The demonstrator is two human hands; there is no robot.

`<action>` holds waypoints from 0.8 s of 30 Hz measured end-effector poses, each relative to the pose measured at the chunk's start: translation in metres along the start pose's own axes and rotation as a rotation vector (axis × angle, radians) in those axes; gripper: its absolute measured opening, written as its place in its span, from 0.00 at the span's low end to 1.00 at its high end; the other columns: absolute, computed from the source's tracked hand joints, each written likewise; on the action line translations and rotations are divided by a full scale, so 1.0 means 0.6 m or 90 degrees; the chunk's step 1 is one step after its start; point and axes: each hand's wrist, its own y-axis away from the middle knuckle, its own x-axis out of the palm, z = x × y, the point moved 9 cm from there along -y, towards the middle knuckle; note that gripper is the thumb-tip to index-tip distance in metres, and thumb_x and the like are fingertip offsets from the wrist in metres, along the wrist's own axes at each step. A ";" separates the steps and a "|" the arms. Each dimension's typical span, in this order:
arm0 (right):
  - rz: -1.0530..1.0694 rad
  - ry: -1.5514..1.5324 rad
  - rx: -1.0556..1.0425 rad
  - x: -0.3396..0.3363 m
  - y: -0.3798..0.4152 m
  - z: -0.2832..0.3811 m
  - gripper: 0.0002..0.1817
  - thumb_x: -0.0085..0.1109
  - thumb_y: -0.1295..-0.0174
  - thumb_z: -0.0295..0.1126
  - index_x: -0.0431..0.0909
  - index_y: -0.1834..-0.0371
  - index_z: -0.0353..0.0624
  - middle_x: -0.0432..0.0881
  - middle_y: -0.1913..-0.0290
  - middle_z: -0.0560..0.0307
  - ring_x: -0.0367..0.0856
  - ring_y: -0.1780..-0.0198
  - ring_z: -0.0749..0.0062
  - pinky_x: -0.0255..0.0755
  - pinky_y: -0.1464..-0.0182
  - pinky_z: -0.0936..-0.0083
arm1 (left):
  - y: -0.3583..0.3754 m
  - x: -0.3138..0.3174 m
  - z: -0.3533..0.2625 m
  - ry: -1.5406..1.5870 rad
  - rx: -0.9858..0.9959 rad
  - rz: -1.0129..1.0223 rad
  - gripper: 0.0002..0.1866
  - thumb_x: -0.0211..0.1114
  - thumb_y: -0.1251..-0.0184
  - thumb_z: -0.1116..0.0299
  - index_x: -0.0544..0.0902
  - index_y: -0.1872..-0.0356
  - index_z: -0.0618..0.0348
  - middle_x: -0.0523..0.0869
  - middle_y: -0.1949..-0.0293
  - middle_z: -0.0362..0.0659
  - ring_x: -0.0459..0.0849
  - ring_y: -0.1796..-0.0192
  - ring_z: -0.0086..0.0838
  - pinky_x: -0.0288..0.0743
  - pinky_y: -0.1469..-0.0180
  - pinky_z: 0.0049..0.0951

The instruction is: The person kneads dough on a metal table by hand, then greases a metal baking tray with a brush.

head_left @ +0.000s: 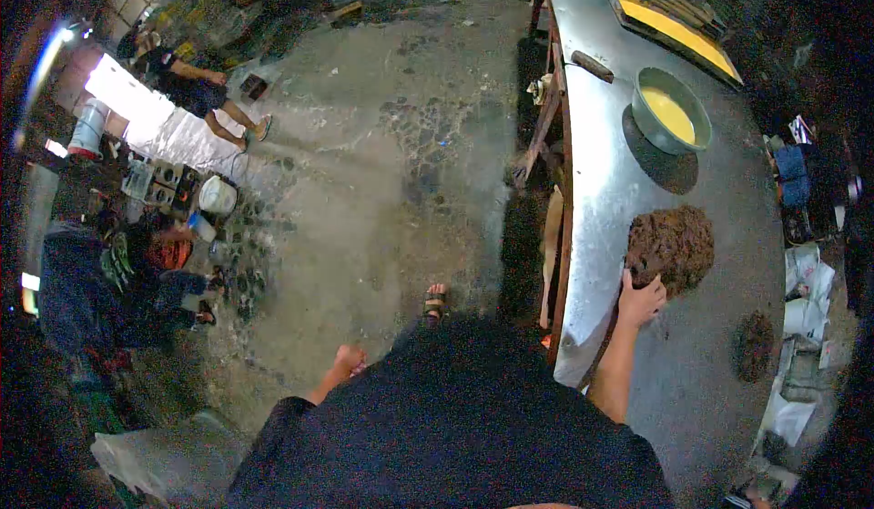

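Observation:
My right hand [644, 300] grips the near edge of a dark brown, crumbly mound [672, 247], thumb and fingers curled into it. The mound looks like a moist, earthy mass and lies on a metal-topped table [596, 158]. Away from the table, my left hand [350, 361] hangs over the floor with its fingers curled into a fist. Beyond the mound stands a grey-green basin [648, 119] holding yellow liquid [669, 113]. A smaller brown patch [753, 347] lies near the table's right side.
A framed yellow tray [678, 35] and a dark block [593, 66] rest at the table's far end. On the left, one person [196, 86] sits by a bright opening and another [100, 281] is nearer. A white bucket [218, 196] stands on the stained concrete floor [364, 190].

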 end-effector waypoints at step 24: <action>0.101 -0.386 0.271 0.012 -0.077 -0.161 0.31 0.57 0.40 0.55 0.74 0.39 0.47 0.77 0.42 0.53 0.78 0.47 0.54 0.72 0.53 0.50 | 0.057 0.136 0.157 0.501 -0.171 -0.005 0.08 0.66 0.44 0.63 0.85 0.76 0.55 0.86 0.78 0.43 0.84 0.78 0.33 0.76 0.77 0.35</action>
